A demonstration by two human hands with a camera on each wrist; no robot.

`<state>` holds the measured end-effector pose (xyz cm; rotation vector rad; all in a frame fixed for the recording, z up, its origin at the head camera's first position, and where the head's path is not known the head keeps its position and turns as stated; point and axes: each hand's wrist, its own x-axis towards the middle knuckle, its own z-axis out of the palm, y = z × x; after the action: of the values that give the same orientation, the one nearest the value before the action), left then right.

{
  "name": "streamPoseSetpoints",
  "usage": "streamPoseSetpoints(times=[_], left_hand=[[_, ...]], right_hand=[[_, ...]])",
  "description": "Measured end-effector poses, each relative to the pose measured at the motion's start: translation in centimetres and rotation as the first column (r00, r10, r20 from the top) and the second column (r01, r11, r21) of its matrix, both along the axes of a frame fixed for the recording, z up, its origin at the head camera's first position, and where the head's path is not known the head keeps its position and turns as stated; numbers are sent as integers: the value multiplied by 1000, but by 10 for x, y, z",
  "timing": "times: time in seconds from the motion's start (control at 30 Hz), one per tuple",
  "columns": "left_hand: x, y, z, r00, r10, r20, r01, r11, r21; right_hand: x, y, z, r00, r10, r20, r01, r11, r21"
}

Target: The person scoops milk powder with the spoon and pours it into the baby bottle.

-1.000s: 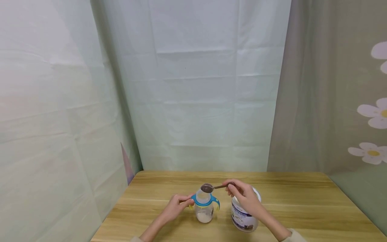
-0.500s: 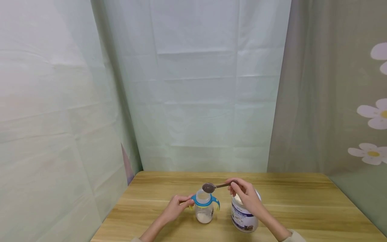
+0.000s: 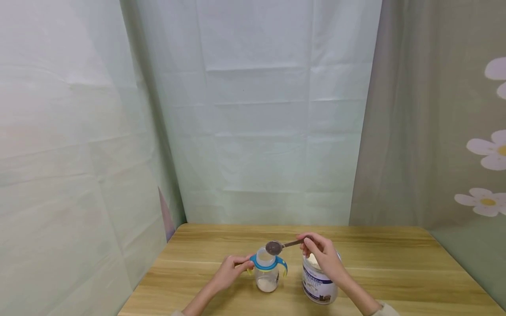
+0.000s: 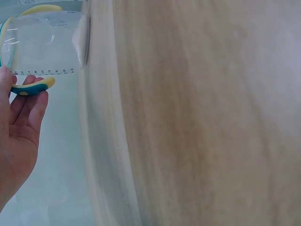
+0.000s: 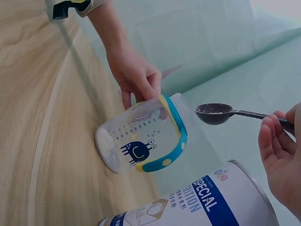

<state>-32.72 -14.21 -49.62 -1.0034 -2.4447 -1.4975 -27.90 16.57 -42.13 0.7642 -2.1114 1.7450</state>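
Observation:
My left hand (image 3: pixel 230 272) grips one blue-and-yellow handle of a clear baby bottle (image 3: pixel 266 279), which stands upright and uncapped on the table. White powder (image 5: pixel 107 142) lies at the bottle's bottom, and a dark crab-like print shows on its side. Between thumb and fingers, my right hand (image 3: pixel 322 254) pinches the handle of a dark measuring spoon (image 5: pixel 214 114). The spoon's bowl is beside the bottle's mouth, level with its rim; bits of powder cling to it. Below my right hand stands an open white-and-blue milk powder can (image 3: pixel 318 285), partly covered by the hand, with pale powder inside.
The wood-grain table (image 3: pixel 379 263) carries the bottle and the can side by side, a short gap between them. Pale curtains (image 3: pixel 261 153) hang behind the table and along its left side; a greyer one with printed flowers (image 3: pixel 488 202) hangs at the right.
My right hand has drawn the spoon slightly right and towards me, from over the bottle's mouth to its right side. The left hand and the bottle have stayed in place.

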Motion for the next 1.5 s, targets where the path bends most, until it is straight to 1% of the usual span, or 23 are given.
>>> streamPoseSetpoints(times=[0.2,0.33,0.43,0.63,0.8,0.97,1.23,1.4,1.5], left_hand=[[0,1,1,1000,2,-14,-2,1000,8],[0,1,0,1000,2,-3,-2,1000,8],[0,1,-1,1000,6,28,-6,1000,15],[-2,0,-4,999,27,36,-27,1000,-12],[-2,-1,-3,998,25,52,-23,1000,-21],[-1,-1,-3,999,22,44,-21,1000,-15],[-1,0,-3,999,29,45,-27,999,-37],[-1,-1,-3,999,37,26,-36,999,-35],[0,-1,-1,999,45,16,-45,998,-38]], right_hand=[[-1,2,-2,1000,9,16,-9,1000,-14],[0,1,-2,999,1,49,0,1000,-24],[0,1,-2,998,-10,69,12,999,-34],[2,1,1,993,-40,108,51,994,-101],[2,4,1,990,-33,140,56,986,-159],[0,6,0,985,-29,169,60,981,-185],[0,8,1,985,-34,169,65,982,-179],[0,8,2,980,-47,191,87,975,-205],[0,10,1,980,-48,191,89,973,-213]])
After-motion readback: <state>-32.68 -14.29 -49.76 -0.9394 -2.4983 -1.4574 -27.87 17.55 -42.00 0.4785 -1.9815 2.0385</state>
